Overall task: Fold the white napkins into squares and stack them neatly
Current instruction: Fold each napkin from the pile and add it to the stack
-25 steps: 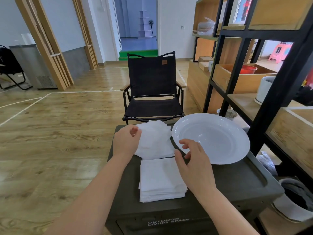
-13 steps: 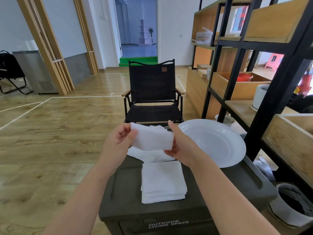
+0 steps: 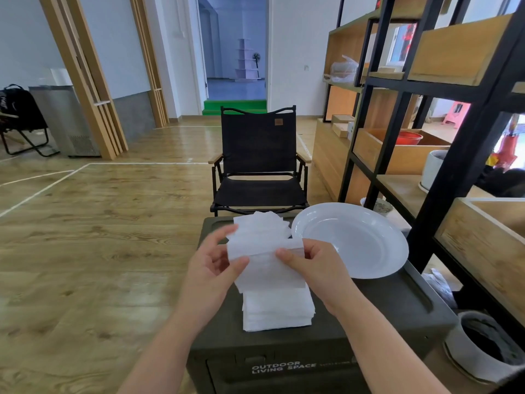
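Note:
A white napkin [image 3: 267, 264] hangs in the air between both hands, bent over along its top edge. My left hand [image 3: 211, 268] pinches its left side and my right hand [image 3: 316, 264] pinches its right side. Directly below it, a neat stack of folded napkins [image 3: 277, 312] lies on the dark green box [image 3: 377, 305]. Behind the held napkin, a loose pile of unfolded napkins [image 3: 262, 223] rests on the far part of the box lid.
A large white plate [image 3: 350, 240] sits on the box's right side. A black folding chair [image 3: 258, 166] stands just beyond the box. A black and wood shelf unit [image 3: 443, 155] rises at the right, with a grey pot [image 3: 483, 346] at its foot.
Both hands took one napkin from the loose pile, lifted it, and brought it nearer over the folded stack. The napkin now bends over along its top edge.

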Demonstrator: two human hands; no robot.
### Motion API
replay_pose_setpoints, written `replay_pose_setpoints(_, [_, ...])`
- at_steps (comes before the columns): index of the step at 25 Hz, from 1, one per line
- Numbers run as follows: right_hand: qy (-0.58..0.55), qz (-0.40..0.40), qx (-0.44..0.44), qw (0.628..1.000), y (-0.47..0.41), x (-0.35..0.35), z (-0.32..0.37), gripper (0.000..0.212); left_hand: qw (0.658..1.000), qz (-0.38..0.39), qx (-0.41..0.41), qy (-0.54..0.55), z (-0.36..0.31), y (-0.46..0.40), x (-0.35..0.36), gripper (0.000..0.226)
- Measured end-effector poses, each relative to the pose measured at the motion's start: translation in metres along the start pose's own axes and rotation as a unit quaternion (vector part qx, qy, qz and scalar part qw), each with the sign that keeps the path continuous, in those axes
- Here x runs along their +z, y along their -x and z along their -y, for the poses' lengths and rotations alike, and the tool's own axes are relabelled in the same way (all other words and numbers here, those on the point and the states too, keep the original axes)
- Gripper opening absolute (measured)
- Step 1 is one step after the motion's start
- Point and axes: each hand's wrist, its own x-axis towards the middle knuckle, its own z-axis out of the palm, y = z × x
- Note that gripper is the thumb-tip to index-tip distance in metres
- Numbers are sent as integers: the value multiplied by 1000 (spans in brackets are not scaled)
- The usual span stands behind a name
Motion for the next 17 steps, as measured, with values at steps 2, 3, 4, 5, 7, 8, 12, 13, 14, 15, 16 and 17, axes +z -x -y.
replay_pose_setpoints(2, [74, -83, -27, 993, 7, -5, 0, 28, 992, -26, 42, -117, 0, 1, 1, 39])
replay_pose_setpoints(3, [114, -105, -39, 987, 11, -8, -1, 34, 986, -38, 56, -154, 0, 2, 3, 35])
replay_pose_setpoints(4, [135, -103, -43, 985, 14, -11, -1, 33, 981, -46, 66, -177, 0, 3, 5, 33])
replay_pose_setpoints(5, [135, -80, -38, 987, 16, -14, -2, 30, 978, -49, 78, -189, 0, 4, 7, 31])
replay_pose_setpoints(7, [103, -26, -23, 994, 22, -19, -3, 26, 974, -44, 97, -200, 0, 5, 11, 28])
replay_pose_setpoints(8, [104, -23, -24, 994, 24, -20, -4, 27, 973, -44, 102, -200, -1, 6, 12, 26])
replay_pose_setpoints(12, [141, -132, -62, 979, 23, -20, -9, 25, 965, -68, 119, -222, -3, 6, 12, 17])
replay_pose_setpoints(13, [148, -127, -67, 979, 21, -21, -9, 37, 964, -58, 117, -231, -4, 5, 11, 15])
replay_pose_setpoints(14, [155, -101, -68, 980, 19, -23, -8, 47, 963, -38, 111, -241, -5, 4, 11, 11])
replay_pose_setpoints(15, [163, -67, -70, 982, 16, -24, -8, 49, 962, -17, 107, -251, -6, 3, 11, 8])
replay_pose_setpoints(16, [155, -30, -73, 985, 14, -25, -7, 40, 964, 7, 101, -246, -8, 2, 11, 5])
replay_pose_setpoints(17, [126, 1, -70, 990, 12, -26, -7, 28, 972, 29, 83, -217, -9, 2, 10, 6])
